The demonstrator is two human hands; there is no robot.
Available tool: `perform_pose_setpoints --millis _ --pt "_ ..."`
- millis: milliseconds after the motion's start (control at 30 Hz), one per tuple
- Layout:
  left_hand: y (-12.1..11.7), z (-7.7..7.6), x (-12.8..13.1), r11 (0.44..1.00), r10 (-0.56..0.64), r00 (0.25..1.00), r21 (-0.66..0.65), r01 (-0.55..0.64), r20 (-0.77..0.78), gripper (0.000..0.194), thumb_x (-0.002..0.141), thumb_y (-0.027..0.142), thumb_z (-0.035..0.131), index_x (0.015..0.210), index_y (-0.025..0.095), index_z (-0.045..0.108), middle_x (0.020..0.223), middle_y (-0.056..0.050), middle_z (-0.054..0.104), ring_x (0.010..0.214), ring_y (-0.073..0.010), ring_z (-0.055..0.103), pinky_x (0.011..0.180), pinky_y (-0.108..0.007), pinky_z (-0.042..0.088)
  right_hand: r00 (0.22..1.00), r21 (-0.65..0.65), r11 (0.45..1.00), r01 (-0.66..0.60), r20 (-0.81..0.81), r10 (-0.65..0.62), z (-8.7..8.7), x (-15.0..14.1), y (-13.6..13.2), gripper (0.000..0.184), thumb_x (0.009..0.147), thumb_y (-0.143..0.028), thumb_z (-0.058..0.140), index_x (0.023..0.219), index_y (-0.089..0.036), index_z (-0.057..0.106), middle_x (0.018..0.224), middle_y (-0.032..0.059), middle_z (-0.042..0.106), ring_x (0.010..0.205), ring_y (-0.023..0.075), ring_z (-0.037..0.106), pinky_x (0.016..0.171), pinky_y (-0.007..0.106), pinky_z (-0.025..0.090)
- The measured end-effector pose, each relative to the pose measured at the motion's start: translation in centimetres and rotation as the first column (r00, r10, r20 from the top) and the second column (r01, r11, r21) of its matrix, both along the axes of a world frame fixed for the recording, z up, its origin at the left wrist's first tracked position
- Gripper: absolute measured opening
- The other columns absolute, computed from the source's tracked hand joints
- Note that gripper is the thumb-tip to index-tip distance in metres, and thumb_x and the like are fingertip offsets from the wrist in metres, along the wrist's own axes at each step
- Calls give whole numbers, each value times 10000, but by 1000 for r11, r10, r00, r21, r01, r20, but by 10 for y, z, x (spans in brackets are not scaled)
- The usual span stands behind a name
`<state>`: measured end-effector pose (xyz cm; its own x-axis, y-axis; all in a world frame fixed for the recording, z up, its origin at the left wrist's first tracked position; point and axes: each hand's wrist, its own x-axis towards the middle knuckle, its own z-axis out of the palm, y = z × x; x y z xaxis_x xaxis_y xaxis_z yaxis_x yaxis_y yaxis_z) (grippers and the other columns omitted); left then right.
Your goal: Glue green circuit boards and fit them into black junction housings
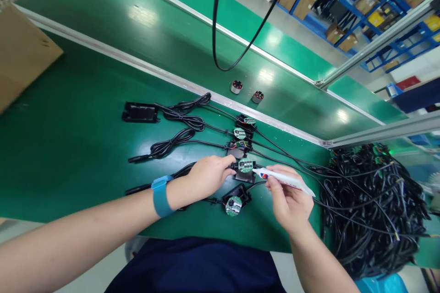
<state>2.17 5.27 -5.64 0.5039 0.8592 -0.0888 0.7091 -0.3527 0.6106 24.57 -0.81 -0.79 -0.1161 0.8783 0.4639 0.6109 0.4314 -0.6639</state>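
Observation:
My right hand [290,199] is closed round a white glue tube [287,179]. The tube's nozzle points left, at the edge of a round green circuit board [245,165]. My left hand [211,176] pinches the black cable end beside that board; the fingertips partly hide the grip. Under the board lies an open black plastic case [244,176]. Nearer me, another round board [233,206] rests against its black case [240,193]. Farther off, two more boards, one [239,133] and another [250,120], sit on similar cases, with coloured wires showing at one case [238,150].
A big heap of black cables [371,206] lies at the right. Coiled cables [172,144] and a black case half [140,112] are on the left. Two metal motor parts, one [236,86] and one [257,97], stand behind the aluminium rail [185,83]. A black cable loop [225,68] hangs above.

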Motion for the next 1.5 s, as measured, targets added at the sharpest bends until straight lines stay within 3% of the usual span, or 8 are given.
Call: perform_pose_setpoints --millis 133,300,767,1000,1500 --pt "-4 1 3 1000 3 1000 -7 -3 -2 169 921 280 595 1061 283 689 912 -23 757 812 -224 694 676 -291 461 1000 -7 1000 6 16 -6 9 -7 10 184 911 -173 627 1073 -235 688 1067 90 713 893 228 715 716 385 633" --pt "-6 0 5 1000 13 1000 4 -13 -27 168 918 286 589 1047 277 695 918 -40 763 832 -253 704 674 -310 458 973 3 994 -106 208 103 23 -19 31 126 923 -156 604 970 -229 695 939 57 722 876 196 694 752 335 592" --pt "-7 2 3 999 21 999 24 -22 32 209 911 248 557 1068 249 694 884 -62 749 813 -239 701 697 -310 493 895 -31 959 -283 351 276 25 -36 47 105 950 -148 569 989 -234 616 934 43 699 887 179 671 797 323 560" --pt "-8 4 3 999 31 999 22 -31 12 210 909 247 556 1060 251 702 894 -60 753 835 -244 710 713 -312 507 868 -54 954 -295 403 291 27 -34 48 90 961 -149 562 1003 -224 590 926 47 684 898 181 656 792 321 546" --pt "-8 4 3 999 27 1000 28 -27 10 187 915 254 567 1049 251 698 904 -49 760 833 -267 714 665 -322 492 873 -41 978 -202 446 199 31 -24 41 90 957 -159 565 984 -226 618 943 41 691 870 173 664 784 300 532"
